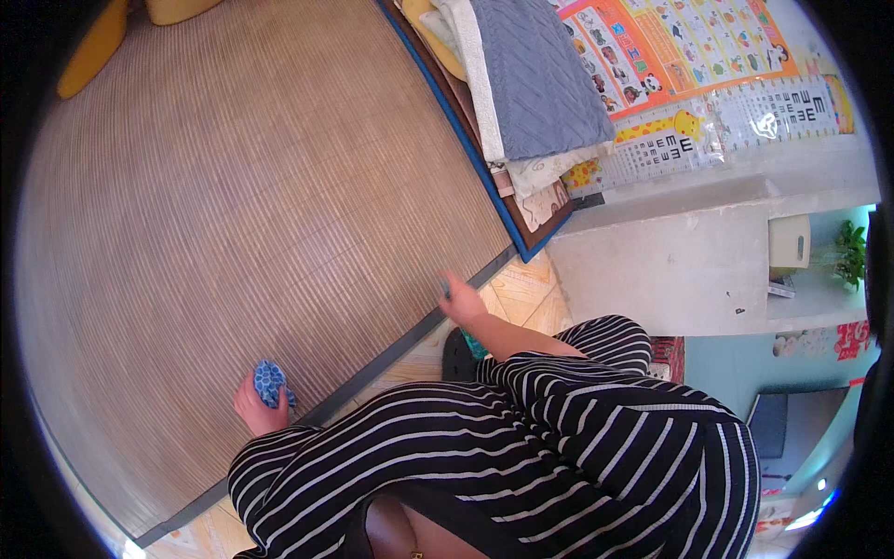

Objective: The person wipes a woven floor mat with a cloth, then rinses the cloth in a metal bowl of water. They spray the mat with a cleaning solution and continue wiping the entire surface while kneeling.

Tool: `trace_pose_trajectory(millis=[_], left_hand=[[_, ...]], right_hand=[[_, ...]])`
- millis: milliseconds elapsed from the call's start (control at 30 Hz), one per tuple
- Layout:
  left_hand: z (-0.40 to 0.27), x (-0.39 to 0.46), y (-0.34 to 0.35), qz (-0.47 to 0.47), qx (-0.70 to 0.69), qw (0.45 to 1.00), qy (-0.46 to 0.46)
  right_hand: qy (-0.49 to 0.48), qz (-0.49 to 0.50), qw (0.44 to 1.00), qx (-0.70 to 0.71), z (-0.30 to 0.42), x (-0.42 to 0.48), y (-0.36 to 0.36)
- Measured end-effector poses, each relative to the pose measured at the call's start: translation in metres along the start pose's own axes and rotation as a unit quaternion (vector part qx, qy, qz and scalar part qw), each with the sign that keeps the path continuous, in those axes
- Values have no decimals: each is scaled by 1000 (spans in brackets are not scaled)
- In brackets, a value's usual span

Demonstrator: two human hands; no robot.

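Note:
On the near edge of a brown ribbed mat (279, 209), at the lower left, my left hand (260, 409) is closed around a blue and white patterned cloth wad (269, 382). My right hand (464, 303) is over the mat's dark grey border (391, 360), further to the right. Between its thumb and fingers is a small greenish thing (445, 287), too blurred to name. The two hands are well apart.
Folded mats with a blue edge (454, 115) carry a stack of bedding, a grey-blue knitted blanket (538, 77) on top. Beside them, a wall bears charts (670, 42). Pale floor tiles (534, 286) border the mat. Yellow furniture legs (98, 52) stand at upper left.

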State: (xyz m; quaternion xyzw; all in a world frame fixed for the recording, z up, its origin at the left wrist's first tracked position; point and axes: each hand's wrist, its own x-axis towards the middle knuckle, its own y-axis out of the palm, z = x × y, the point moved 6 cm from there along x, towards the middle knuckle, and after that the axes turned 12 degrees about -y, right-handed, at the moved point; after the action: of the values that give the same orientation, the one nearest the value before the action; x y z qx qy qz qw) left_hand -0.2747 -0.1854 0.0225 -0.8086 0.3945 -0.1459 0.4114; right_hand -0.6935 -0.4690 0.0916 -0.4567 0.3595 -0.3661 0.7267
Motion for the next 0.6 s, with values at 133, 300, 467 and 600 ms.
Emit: trace_pose_trajectory(millis=[133, 300, 467, 600], left_hand=[[12, 2, -2, 9, -1, 1000, -14], [-12, 11, -8, 14, 7, 1000, 1], [33, 5, 26, 223, -204, 947, -112], [77, 53, 25, 233, -351, 891, -167]], right_hand=[[-144, 125, 981, 41, 62, -6, 24], [15, -13, 1000, 2, 36, 53, -52], [-107, 97, 986, -89, 0, 104, -114], [-76, -51, 992, -85, 31, 128, -258]])
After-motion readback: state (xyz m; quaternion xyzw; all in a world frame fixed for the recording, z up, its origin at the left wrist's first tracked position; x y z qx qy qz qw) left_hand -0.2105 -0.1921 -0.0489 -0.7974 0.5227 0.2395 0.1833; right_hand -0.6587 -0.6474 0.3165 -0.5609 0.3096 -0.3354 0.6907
